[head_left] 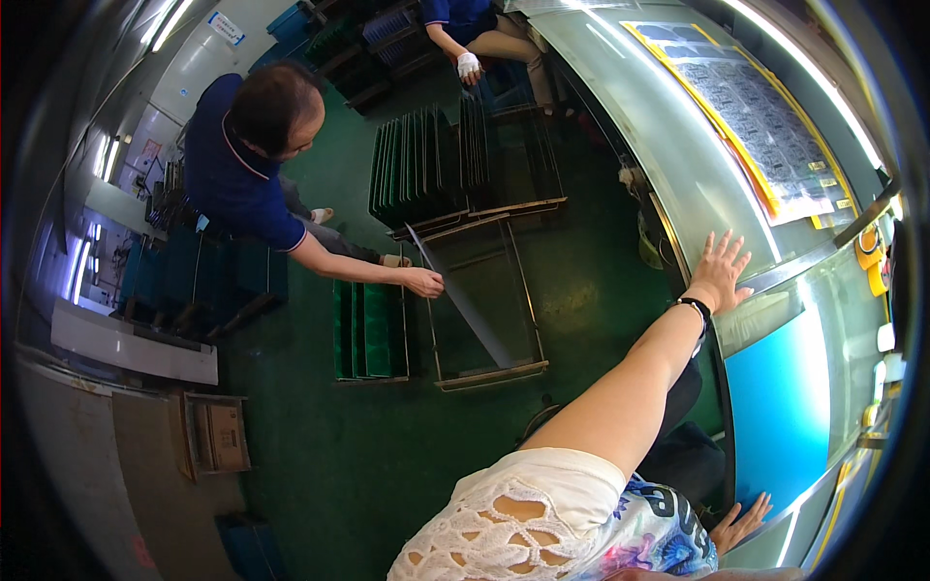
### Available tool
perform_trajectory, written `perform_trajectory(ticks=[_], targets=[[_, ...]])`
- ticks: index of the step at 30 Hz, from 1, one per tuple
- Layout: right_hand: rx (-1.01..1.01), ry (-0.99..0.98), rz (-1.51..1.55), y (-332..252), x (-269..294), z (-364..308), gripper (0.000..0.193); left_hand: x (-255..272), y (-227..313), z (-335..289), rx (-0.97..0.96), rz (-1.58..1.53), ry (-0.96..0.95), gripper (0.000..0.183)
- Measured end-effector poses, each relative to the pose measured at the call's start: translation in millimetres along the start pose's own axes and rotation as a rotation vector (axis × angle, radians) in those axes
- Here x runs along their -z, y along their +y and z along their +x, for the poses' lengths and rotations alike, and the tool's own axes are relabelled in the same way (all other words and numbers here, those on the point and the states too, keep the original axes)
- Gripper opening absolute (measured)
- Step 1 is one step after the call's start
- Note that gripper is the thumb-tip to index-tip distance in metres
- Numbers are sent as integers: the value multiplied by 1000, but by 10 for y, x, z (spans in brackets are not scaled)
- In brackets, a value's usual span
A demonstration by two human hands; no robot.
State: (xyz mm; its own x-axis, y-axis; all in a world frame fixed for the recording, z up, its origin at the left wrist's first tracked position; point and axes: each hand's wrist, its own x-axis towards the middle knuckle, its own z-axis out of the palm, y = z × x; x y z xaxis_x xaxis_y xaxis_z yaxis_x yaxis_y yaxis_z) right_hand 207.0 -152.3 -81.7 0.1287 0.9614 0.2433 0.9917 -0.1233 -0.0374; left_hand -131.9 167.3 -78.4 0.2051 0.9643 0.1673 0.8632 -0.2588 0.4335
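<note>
My left hand [719, 273] lies with fingers spread on the pale glass-topped table [668, 126], a little beyond the far end of a blue sheet [778, 407]. A dark band circles that wrist. Touching the sheet's near end is my right hand [741, 525], its fingers stretched out and apart; its forearm is mostly hidden. The blue sheet lies flat on the glass, with bright glare along one side. Neither hand grips anything.
Printed film [765, 126] with yellow edging lies farther up the table. Yellow tape rolls [872, 259] sit at its right side. Left, a co-worker [242, 165] holds a thin grey panel [465, 300] at a metal rack [489, 381]; green panels [412, 160] stand behind. Another person [468, 66] wears a white glove.
</note>
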Motion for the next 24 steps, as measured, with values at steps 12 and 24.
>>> perform_trajectory(ticks=[12,24], targets=[[7,13,-31,-31,-12,2,49,-31,-33,6,3,10,11,69],[-30,24,3,8,-3,-24,47,-9,-29,21,-6,-32,-39,71]])
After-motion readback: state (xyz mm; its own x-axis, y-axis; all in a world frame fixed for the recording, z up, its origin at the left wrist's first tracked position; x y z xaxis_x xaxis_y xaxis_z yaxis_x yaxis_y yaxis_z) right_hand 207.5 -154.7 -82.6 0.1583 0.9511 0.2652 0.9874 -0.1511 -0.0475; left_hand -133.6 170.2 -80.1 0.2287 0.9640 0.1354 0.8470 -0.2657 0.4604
